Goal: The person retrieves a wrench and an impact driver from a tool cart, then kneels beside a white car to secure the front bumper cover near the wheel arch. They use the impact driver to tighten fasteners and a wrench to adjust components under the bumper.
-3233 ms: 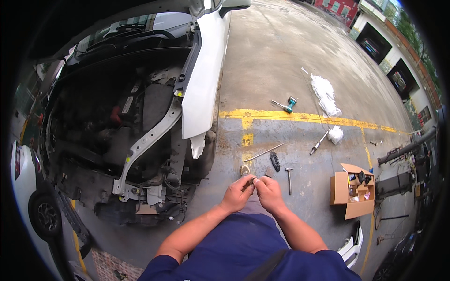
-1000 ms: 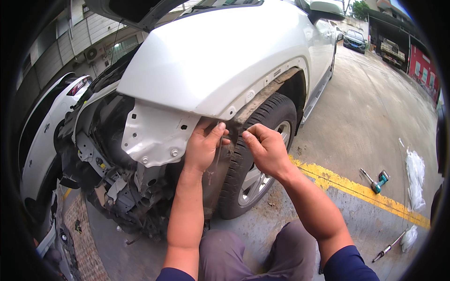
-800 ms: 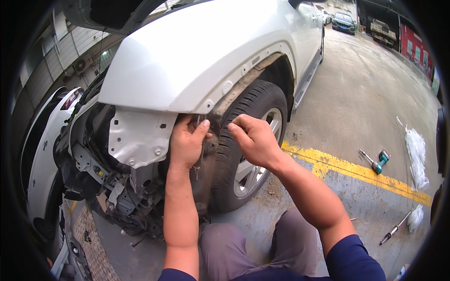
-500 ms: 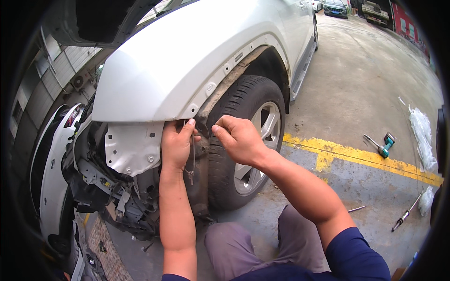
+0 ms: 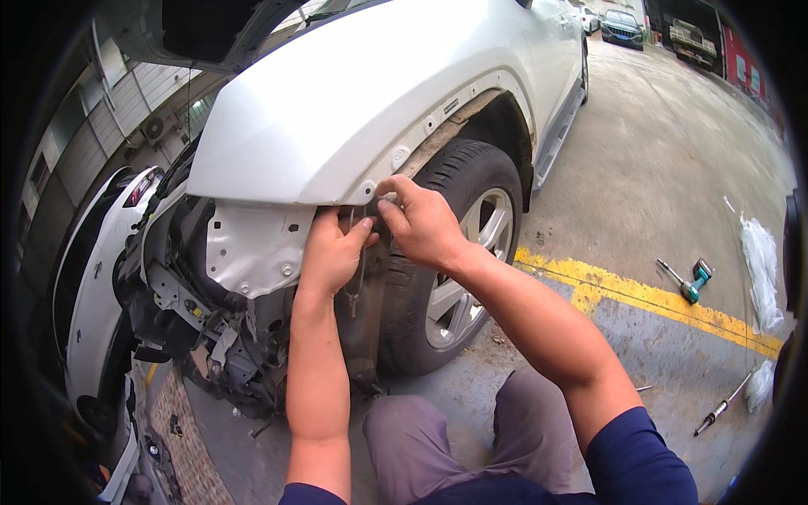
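head view: left hand (image 5: 331, 257), right hand (image 5: 421, 223) pinch grip at fender lower edge (image 5: 370, 187), beside tyre (image 5: 438, 278).

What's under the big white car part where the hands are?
Under the white fender sit a bare metal bracket, dark engine-bay parts and the front tyre. The left hand and right hand cover the spot they touch.

Both arms come up from the bottom of the picture and meet near the middle. The left hand (image 5: 332, 252) is on a straight bare arm that rises almost upright. Its fingers curl in, and the thumb points right. The right hand (image 5: 421, 223) is just beside it, a bit higher. Its fingers are bent and pinched together. The right arm slants down to the lower right, with a dark blue sleeve at the shoulder.
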Available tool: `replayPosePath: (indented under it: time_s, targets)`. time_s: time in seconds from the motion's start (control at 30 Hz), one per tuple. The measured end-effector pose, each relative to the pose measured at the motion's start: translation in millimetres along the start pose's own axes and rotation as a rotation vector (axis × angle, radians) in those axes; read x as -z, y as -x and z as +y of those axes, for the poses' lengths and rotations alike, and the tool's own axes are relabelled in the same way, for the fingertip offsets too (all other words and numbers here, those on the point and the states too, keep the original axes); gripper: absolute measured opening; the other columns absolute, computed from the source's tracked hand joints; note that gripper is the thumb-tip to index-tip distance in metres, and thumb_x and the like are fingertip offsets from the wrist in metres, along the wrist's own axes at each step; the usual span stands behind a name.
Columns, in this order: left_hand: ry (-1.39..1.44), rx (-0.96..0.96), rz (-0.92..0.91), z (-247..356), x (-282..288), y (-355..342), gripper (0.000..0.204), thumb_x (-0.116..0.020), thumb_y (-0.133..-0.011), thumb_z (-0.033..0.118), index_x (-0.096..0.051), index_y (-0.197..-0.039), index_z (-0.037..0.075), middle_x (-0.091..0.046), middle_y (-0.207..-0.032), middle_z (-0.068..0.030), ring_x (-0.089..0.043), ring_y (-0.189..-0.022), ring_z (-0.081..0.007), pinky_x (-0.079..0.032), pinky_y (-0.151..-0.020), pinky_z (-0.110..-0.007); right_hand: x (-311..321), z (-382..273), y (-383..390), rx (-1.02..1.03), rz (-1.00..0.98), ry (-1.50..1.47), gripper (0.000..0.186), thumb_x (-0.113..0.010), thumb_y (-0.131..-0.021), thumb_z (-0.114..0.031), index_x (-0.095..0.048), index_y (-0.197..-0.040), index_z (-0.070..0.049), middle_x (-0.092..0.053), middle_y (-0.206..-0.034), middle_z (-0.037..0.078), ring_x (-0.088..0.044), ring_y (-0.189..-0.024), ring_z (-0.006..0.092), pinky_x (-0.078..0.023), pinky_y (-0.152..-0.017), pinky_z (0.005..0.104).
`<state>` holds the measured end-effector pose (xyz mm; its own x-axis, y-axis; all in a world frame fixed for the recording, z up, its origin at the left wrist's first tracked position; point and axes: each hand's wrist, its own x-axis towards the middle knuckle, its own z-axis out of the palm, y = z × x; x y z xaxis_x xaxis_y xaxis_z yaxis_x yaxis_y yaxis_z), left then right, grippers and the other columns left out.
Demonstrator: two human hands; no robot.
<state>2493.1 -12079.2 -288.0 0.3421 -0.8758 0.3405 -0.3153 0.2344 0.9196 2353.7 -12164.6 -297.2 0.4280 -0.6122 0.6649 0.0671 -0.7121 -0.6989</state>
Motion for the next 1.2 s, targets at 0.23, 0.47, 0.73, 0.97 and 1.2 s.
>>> replayPosePath:
  time_s: [0.23, 0.47, 0.73, 0.97, 1.2]
  targets:
    - [-0.146, -0.073, 0.075, -2, -7, 2, 0.036, -0.056, -0.091, -0.003, -0.051, -0.127, -0.002, -0.059, -0.116, -0.0088, -0.063, -0.093, -0.0155, -0.057, -0.075, -0.029, 2, 9, -1, -0.043, 0.006, -0.015, 0.025, -0.057, -0.089, -0.017, -0.060, -0.107, -0.001, -0.067, -0.094, 0.024, -0.064, -0.091, 0.0399, -0.050, -0.081, 0.0445]
    - [-0.216, -0.101, 0.154, -6, -16, 5, 0.030, -0.058, -0.089, -0.004, -0.056, -0.120, -0.002, -0.064, -0.102, -0.0057, -0.062, -0.085, -0.0117, -0.056, -0.070, -0.026, 8, 6, 0, -0.081, -0.023, -0.014, 0.024, -0.056, -0.089, -0.018, -0.061, -0.106, -0.002, -0.067, -0.092, 0.024, -0.065, -0.091, 0.0399, -0.050, -0.081, 0.0445]
    - [-0.276, -0.087, 0.184, -1, -15, 7, 0.031, -0.059, -0.088, -0.004, -0.058, -0.119, -0.003, -0.066, -0.101, -0.0066, -0.063, -0.080, -0.0114, -0.055, -0.068, -0.026, 10, 2, 0, -0.028, -0.010, 0.004, 0.023, -0.056, -0.089, -0.019, -0.062, -0.104, -0.002, -0.067, -0.091, 0.023, -0.065, -0.090, 0.0393, -0.050, -0.081, 0.0454]
    - [-0.381, -0.024, 0.204, 8, -17, 9, 0.031, -0.060, -0.088, -0.004, -0.058, -0.118, -0.005, -0.066, -0.098, -0.0081, -0.063, -0.078, -0.0113, -0.055, -0.067, -0.025, 15, 4, 3, -0.035, -0.006, 0.035, 0.022, -0.055, -0.090, -0.019, -0.062, -0.103, -0.002, -0.067, -0.091, 0.022, -0.064, -0.090, 0.0398, -0.050, -0.081, 0.0458]
    - [-0.113, -0.186, 0.164, -16, -14, 4, 0.027, -0.062, -0.086, -0.001, -0.060, -0.113, -0.003, -0.066, -0.091, -0.0084, -0.064, -0.078, -0.0134, -0.054, -0.067, -0.029, 6, 9, -4, -0.091, -0.044, 0.102, 0.025, -0.056, -0.090, -0.021, -0.060, -0.106, -0.003, -0.067, -0.094, 0.023, -0.063, -0.094, 0.0399, -0.049, -0.083, 0.0466]
